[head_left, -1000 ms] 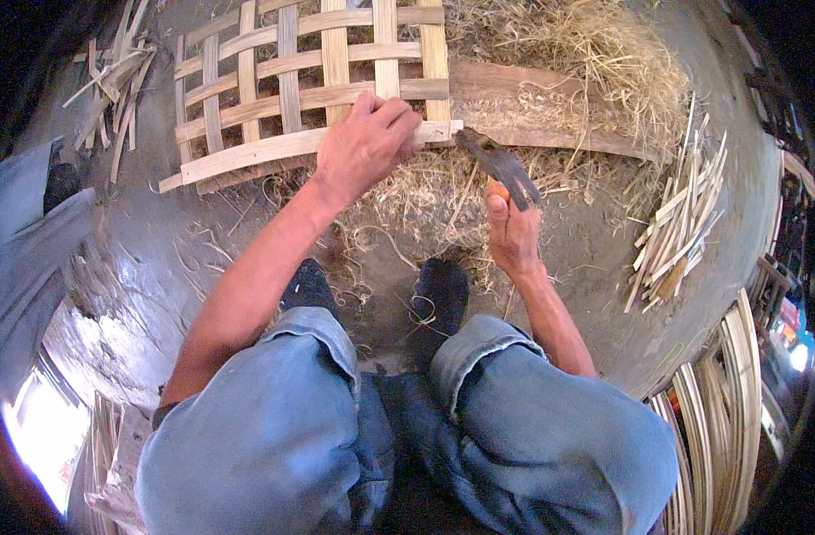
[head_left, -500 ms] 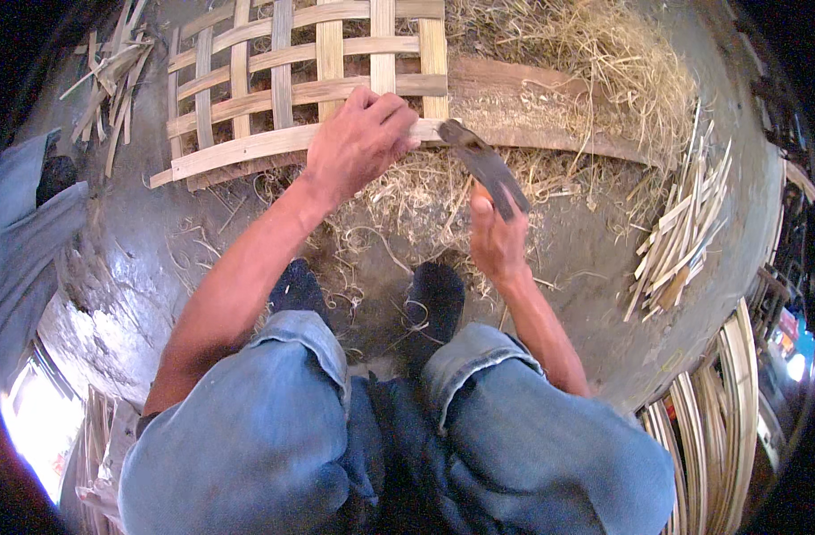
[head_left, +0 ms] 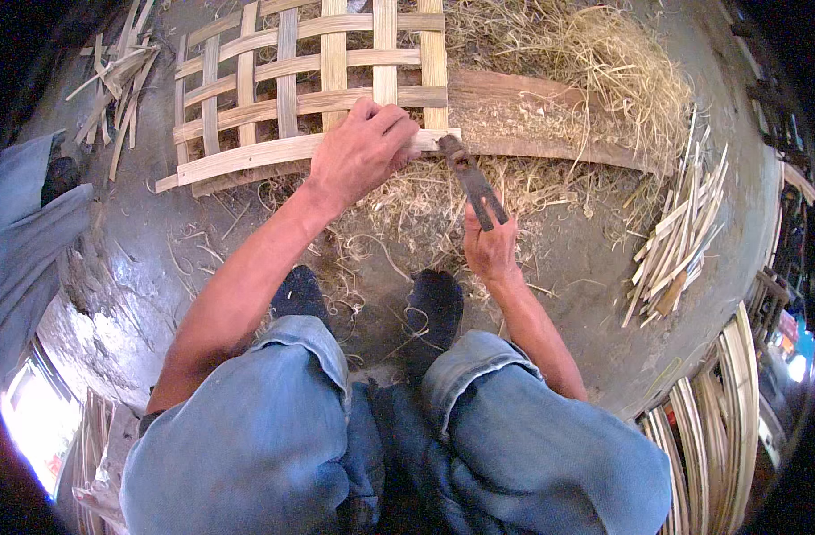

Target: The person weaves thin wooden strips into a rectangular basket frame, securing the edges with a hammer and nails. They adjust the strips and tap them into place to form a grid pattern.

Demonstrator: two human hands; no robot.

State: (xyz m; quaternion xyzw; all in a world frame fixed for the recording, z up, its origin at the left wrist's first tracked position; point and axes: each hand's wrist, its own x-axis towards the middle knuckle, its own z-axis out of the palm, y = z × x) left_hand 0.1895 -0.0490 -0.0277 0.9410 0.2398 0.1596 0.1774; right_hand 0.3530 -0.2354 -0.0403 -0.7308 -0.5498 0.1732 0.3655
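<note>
A claw hammer (head_left: 473, 183) is in my right hand (head_left: 492, 245), its fingers wrapped round a handle that is mostly hidden. The hammer's face meets the right end of a pale bamboo strip (head_left: 247, 156), and the forked claw points back toward me. This strip runs along the near edge of an open woven bamboo lattice (head_left: 333, 67). My left hand (head_left: 358, 152) lies over the strip, fingers curled and closed on it just left of the hammer; the fingertips are partly hidden. Beneath the lattice is a brown wooden board (head_left: 532, 89).
Bamboo shavings (head_left: 613, 53) are heaped at the far right. Loose slats (head_left: 679, 236) lie in a pile on the right, with long curved strips (head_left: 737, 383) below them. More offcuts (head_left: 118, 76) are at the far left. Grey-blue cloth (head_left: 33, 232) shows at the left edge.
The hammer's head has turned more upright, with its claw showing clearly now. Everything ahead sits slightly lower in the view. My left hand keeps its place on the strip.
</note>
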